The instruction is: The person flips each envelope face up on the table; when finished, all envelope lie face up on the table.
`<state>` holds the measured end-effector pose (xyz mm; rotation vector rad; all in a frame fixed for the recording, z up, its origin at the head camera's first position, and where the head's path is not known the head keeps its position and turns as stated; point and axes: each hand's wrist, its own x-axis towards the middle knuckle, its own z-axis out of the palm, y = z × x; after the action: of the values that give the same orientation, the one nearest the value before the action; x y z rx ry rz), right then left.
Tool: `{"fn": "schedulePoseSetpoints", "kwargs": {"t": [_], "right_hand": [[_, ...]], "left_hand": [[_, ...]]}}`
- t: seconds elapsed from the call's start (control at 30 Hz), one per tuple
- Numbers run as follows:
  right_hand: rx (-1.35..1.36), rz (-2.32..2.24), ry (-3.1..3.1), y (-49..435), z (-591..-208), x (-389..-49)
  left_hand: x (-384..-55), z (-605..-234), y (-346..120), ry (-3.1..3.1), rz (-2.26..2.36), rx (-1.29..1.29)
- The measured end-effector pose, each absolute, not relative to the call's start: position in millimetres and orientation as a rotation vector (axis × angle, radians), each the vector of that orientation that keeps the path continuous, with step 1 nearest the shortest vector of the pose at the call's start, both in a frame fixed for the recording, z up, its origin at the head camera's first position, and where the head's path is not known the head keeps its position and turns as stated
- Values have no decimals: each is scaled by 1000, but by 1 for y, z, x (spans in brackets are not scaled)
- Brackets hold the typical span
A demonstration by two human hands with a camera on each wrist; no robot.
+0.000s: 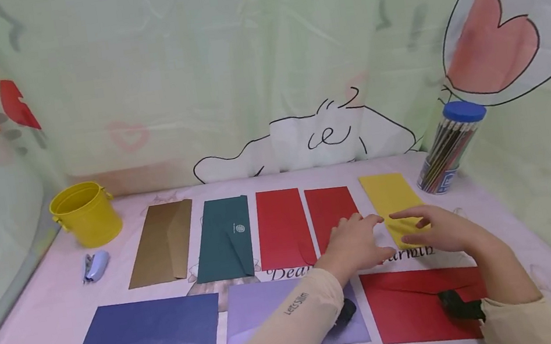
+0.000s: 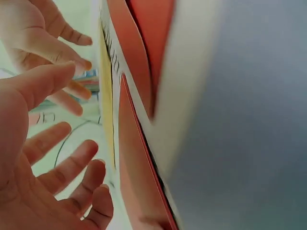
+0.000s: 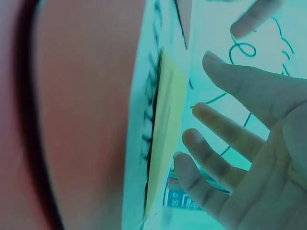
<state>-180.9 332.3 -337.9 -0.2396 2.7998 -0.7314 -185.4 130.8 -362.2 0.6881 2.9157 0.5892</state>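
Note:
My left hand (image 1: pixel 353 245) hovers over the lower part of a small red envelope (image 1: pixel 332 206), fingers spread and slightly bent, holding nothing. Beside it my right hand (image 1: pixel 439 231) hangs above the lower end of a yellow envelope (image 1: pixel 389 194), its thumb and fingers apart and bare. In the right wrist view the yellow envelope (image 3: pixel 168 115) lies below the right hand (image 3: pixel 254 158) with a gap between. Under my forearms lie a purple envelope (image 1: pixel 252 310) and a wide red envelope (image 1: pixel 406 312), both partly covered.
The back row also has a brown envelope (image 1: pixel 156 244), a dark green envelope (image 1: pixel 221 238) and another red envelope (image 1: pixel 281 224). A blue envelope (image 1: pixel 145 337) lies front left. A yellow bucket (image 1: pixel 91 218) and a lilac stapler (image 1: pixel 95 266) stand left; a pencil tub (image 1: pixel 449 150) stands back right.

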Motion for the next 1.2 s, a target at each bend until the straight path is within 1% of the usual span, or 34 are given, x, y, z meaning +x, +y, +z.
{"fn": "schedulePoseSetpoints", "kwargs": {"t": [0.17, 0.3, 0.5, 0.83, 1.07, 1.2], "right_hand": [[-163, -696, 2832, 354, -339, -182], [-61, -674, 2816, 367, -343, -185], [30, -630, 2807, 375, -352, -184], [23, -584, 2732, 373, -344, -181], [50, -661, 2697, 376, -342, -180], [141, -782, 2723, 378, -334, -178]], "left_hand": [[-189, -361, 164, 2910, 564, 696], [-189, -362, 182, 2931, 412, 685], [-181, -363, 186, 2944, 165, 760], [-178, -367, 194, 3013, -64, 779], [-180, -366, 199, 2966, -144, 953], [-176, -362, 199, 2995, -159, 1028]]}}
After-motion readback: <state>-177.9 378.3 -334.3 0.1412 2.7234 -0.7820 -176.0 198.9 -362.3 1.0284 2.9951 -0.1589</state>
